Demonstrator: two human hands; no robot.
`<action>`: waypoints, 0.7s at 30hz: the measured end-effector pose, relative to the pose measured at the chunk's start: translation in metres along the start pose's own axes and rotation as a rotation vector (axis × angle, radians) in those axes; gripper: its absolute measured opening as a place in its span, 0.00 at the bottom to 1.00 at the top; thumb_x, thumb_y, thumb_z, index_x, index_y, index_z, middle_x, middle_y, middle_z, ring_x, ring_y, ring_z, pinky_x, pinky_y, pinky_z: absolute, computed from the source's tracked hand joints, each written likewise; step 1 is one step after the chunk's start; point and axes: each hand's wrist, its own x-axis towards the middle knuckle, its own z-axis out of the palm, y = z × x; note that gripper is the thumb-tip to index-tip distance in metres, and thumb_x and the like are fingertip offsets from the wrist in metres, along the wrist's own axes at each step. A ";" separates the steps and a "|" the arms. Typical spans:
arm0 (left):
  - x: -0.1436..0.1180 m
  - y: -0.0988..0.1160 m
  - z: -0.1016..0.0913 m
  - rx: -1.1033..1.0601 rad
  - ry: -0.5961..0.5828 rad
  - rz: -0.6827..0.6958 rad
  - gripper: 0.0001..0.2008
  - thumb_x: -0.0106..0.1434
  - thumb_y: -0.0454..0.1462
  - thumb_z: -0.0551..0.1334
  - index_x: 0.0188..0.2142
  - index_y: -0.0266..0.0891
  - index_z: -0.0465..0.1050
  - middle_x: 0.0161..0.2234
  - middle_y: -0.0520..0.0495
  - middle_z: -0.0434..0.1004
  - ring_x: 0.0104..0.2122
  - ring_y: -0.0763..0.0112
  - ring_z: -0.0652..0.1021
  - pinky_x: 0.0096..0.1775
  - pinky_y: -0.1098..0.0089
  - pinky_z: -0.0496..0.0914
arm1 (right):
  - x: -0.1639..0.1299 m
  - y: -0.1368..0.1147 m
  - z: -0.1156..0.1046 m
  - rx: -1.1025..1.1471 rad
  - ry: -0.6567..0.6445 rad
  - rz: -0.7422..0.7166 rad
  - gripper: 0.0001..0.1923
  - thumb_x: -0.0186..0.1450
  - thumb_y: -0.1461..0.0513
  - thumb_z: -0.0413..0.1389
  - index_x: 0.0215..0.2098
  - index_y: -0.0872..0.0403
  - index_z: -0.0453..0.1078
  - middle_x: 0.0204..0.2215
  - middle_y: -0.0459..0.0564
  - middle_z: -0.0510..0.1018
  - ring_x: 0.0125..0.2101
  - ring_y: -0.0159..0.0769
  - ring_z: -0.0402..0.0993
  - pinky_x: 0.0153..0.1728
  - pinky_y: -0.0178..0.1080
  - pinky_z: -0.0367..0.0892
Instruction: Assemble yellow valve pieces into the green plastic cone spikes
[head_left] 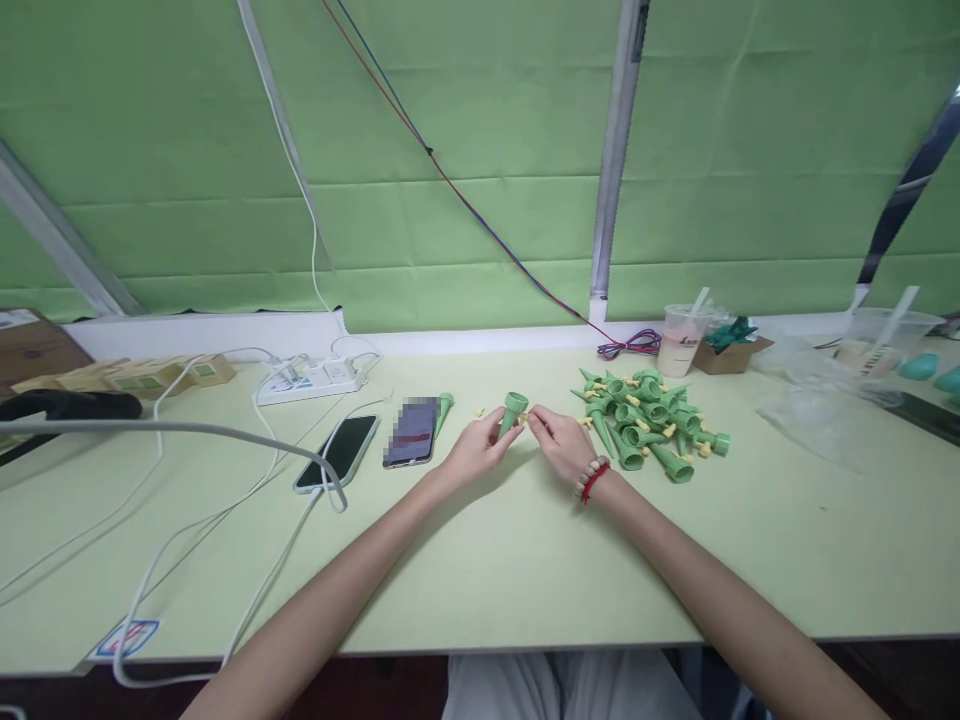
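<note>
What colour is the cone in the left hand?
The cone is green; the head view shows it best.

I saw one camera, worn on the head of the person [375, 555], facing forward and tilted down across the pale surface [465, 590]. From above the lap [622, 688], it looked past the left hand [476, 448] and right hand [561, 442], both fairly near, to the green blinds [517, 100].

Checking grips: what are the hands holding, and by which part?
Left hand holds a green cone below its wide mouth; for the right hand, I cannot tell.
</note>
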 end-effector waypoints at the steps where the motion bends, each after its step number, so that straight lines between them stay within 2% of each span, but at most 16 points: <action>1: 0.000 -0.001 0.000 0.013 0.003 0.004 0.12 0.59 0.46 0.53 0.31 0.39 0.64 0.14 0.59 0.53 0.15 0.78 0.58 0.20 0.75 0.50 | 0.000 0.000 0.001 -0.002 0.002 -0.002 0.17 0.67 0.55 0.38 0.30 0.50 0.64 0.19 0.42 0.68 0.21 0.32 0.62 0.23 0.32 0.48; 7: 0.001 -0.005 0.001 0.049 0.026 0.039 0.12 0.59 0.45 0.52 0.31 0.39 0.64 0.14 0.59 0.51 0.15 0.78 0.55 0.20 0.74 0.48 | 0.000 0.002 0.003 0.006 0.007 -0.037 0.16 0.67 0.56 0.39 0.33 0.50 0.65 0.22 0.43 0.70 0.23 0.32 0.64 0.24 0.32 0.50; 11: 0.000 -0.005 0.003 0.064 0.030 0.038 0.12 0.60 0.45 0.52 0.28 0.39 0.62 0.15 0.58 0.53 0.14 0.78 0.55 0.20 0.74 0.49 | 0.000 0.004 0.004 0.009 0.007 -0.065 0.15 0.67 0.57 0.39 0.35 0.50 0.66 0.25 0.45 0.72 0.24 0.32 0.65 0.25 0.32 0.52; 16: -0.001 -0.002 0.004 0.069 0.031 0.040 0.11 0.61 0.44 0.51 0.29 0.39 0.62 0.14 0.58 0.55 0.14 0.78 0.57 0.21 0.73 0.50 | 0.001 0.004 0.004 0.012 0.004 -0.084 0.15 0.67 0.57 0.39 0.36 0.51 0.66 0.26 0.46 0.73 0.26 0.33 0.67 0.26 0.32 0.53; 21: -0.001 -0.003 0.004 0.062 0.030 0.042 0.11 0.62 0.44 0.50 0.30 0.40 0.61 0.15 0.57 0.59 0.15 0.76 0.60 0.22 0.73 0.53 | 0.000 0.002 0.004 0.013 0.010 -0.085 0.15 0.67 0.56 0.39 0.37 0.51 0.66 0.24 0.45 0.73 0.22 0.31 0.65 0.24 0.32 0.52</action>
